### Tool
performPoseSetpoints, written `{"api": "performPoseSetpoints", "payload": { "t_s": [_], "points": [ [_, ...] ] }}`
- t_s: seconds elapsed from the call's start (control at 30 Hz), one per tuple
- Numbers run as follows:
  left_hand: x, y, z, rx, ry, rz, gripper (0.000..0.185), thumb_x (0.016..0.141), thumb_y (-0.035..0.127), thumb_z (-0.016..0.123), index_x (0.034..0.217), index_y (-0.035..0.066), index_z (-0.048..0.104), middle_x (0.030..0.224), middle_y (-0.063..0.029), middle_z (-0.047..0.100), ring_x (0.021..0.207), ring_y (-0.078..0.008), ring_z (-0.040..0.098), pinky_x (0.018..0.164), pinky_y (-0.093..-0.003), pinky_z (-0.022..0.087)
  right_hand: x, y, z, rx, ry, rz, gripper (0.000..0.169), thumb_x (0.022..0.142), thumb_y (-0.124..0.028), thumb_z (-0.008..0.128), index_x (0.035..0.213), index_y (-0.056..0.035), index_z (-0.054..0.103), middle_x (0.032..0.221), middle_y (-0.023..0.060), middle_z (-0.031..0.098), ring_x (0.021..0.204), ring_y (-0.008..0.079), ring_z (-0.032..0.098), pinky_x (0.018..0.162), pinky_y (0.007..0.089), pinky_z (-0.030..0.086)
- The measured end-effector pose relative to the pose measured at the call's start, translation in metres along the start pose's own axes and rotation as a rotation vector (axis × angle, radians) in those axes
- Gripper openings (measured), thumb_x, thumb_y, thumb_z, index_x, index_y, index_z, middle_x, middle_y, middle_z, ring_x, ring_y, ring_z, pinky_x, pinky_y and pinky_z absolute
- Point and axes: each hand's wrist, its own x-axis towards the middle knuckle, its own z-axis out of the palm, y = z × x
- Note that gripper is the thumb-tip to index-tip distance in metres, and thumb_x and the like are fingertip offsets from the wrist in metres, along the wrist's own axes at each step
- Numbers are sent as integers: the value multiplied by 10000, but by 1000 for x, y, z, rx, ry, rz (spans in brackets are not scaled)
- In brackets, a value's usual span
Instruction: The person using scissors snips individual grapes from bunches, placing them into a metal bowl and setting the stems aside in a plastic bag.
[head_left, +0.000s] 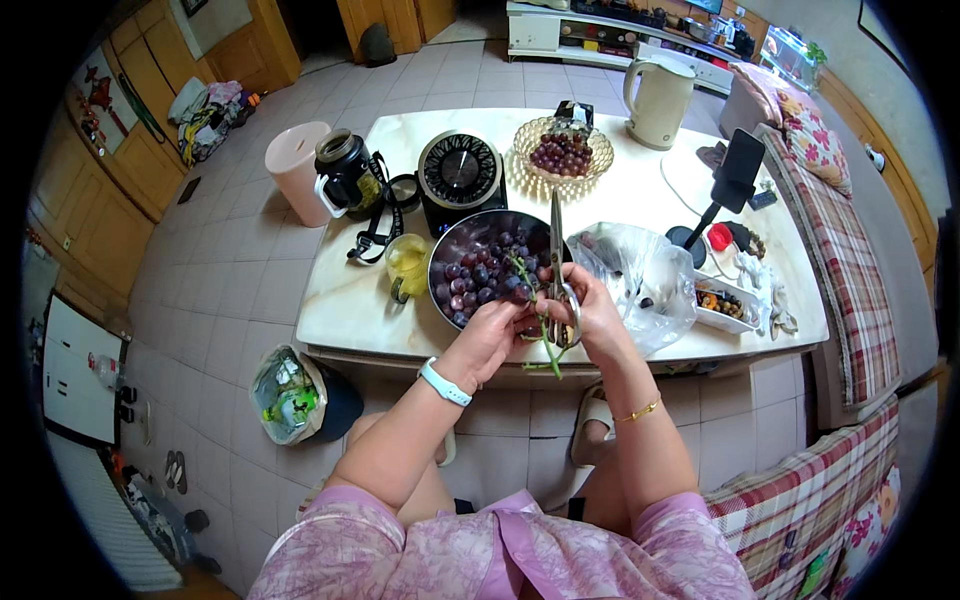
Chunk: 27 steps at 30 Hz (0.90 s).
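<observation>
My right hand (592, 304) grips a pair of metal scissors (556, 232), blades pointing away from me, and its fingertips also meet a green grape stem (551, 352). With my left hand (491, 337) I hold grapes at that stem, over the near rim of a steel bowl (433, 281). Loose dark purple grapes (476, 274) fill much of the bowl. To its right lies a clear plastic bag (637, 277) with a few dark grapes showing through. My fingers partly hide the held grapes and the scissor handles.
Left of the bowl stand a glass cup of yellow drink (407, 262) and a black-lidded jar (349, 172). Behind are an electric cooker (461, 176), a glass dish (600, 157) of red grapes and a kettle (664, 101). A phone on a stand (735, 172) is at right; a lined bin (330, 397) stands below left.
</observation>
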Motion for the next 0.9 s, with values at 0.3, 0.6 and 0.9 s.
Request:
{"api": "performPoseSetpoints", "payload": {
  "t_s": [0.3,0.6,0.9],
  "points": [
    [8,4,-5,-79,59,99,316,990,271,579,1244,87,612,1115,-7,669,993,-138,615,841,-345,483,6,11,8,90,39,26,329,810,-8,742,1094,-6,577,1040,70,671,896,120,643,815,271,534],
    [20,7,-11,10,52,209,329,982,262,599,1249,71,620,1140,-8,672,979,-105,619,818,-293,477,20,24,6,268,115,96,359,799,-31,762,1103,-16,572,1042,59,671,926,117,629,826,267,529],
    [24,4,-16,22,83,251,286,971,223,625,1197,47,633,1147,-39,674,1023,-128,632,865,-290,501,22,32,4,224,103,61,345,812,-39,760,1103,-19,577,1018,39,666,917,108,624,817,259,519]
  ]
}}
